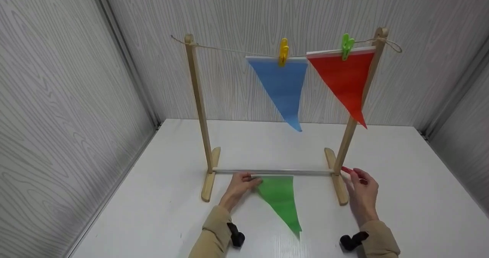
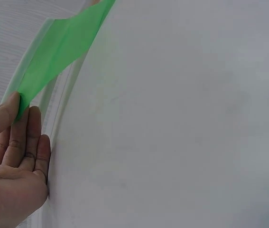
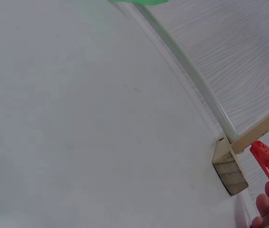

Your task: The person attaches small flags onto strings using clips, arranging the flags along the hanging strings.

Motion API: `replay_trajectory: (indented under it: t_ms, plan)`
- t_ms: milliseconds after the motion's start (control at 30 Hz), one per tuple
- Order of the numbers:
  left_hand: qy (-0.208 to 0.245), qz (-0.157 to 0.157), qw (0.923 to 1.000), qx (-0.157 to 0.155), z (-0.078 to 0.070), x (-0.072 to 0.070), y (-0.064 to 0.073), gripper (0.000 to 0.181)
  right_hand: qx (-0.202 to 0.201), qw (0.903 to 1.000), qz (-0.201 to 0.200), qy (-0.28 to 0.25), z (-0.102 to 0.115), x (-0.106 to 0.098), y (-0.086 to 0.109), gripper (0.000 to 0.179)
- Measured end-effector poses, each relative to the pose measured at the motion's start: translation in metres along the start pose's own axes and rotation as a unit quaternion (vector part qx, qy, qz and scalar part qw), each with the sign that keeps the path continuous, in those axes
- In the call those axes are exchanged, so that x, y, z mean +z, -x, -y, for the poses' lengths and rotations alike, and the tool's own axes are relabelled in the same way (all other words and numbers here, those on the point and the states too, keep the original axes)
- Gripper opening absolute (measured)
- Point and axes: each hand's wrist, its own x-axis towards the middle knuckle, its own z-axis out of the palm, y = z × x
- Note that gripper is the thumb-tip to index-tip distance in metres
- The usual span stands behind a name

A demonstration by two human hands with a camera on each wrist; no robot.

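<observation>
My left hand [image 1: 239, 189] pinches the upper left corner of a green triangular pennant [image 1: 280, 195] between thumb and fingers; its point hangs toward the lower right. The left wrist view shows the thumb pressed on the white top edge of the green cloth [image 2: 60, 47]. Beside the right foot of the wooden stand, my right hand [image 1: 366, 191] holds a red clothespin [image 3: 267, 161] by one end. On the string above hang a blue pennant [image 1: 280, 84] under a yellow clothespin [image 1: 283, 52] and a red pennant [image 1: 344, 74] under a green clothespin [image 1: 347, 47].
Two wooden posts, left [image 1: 198, 101] and right [image 1: 349, 139], carry the string [image 1: 225, 49]. A pale crossbar [image 1: 273, 171] joins their feet low over the white table [image 1: 153, 212]. Grey wood-grain panels [image 1: 214, 6] enclose the back and sides.
</observation>
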Motion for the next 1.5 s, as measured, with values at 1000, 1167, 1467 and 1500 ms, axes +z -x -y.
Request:
replay_trajectory:
  t_ms: [1000,1167,1467,1500]
  plan:
    - [0.214,-0.132,0.9629,0.098,-0.062,-0.013,0.005,0.028,-0.122,0.8895,-0.146,-0.415,0.063,0.023,0.018,0.033]
    - [0.261,-0.153,0.9453,0.121,-0.075,-0.016,0.007,0.016,-0.163,0.8652,-0.111,-0.461,0.078,0.035,0.024,0.028]
    - [0.303,-0.183,0.921,0.164,-0.105,-0.027,0.01,0.012,-0.194,0.8818,-0.038,-0.428,0.115,0.054,0.045,0.035]
    - [0.305,-0.186,0.9183,0.17,-0.109,-0.028,0.01,0.011,-0.202,0.8788,-0.028,-0.431,0.121,0.056,0.047,0.034]
